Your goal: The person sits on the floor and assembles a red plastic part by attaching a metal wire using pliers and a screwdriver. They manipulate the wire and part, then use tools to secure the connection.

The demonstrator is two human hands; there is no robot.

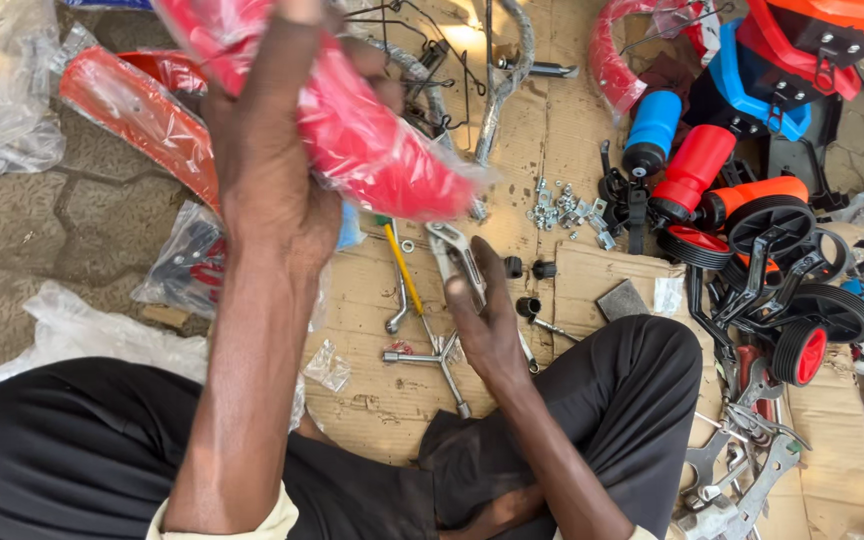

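Seated on flattened cardboard (572, 130) crowded with parts, a person lifts the left hand (267, 170) high, fingers clamped around a plastic-wrapped red part (372, 140) – while the right hand (487, 320) rests low, gripping metal pliers (455, 255) beside a cross wrench (432, 360); training wheels (802, 320) hem the right edge.

Bolts (564, 208) on cardboard (552, 120), wheels (802, 300) right.
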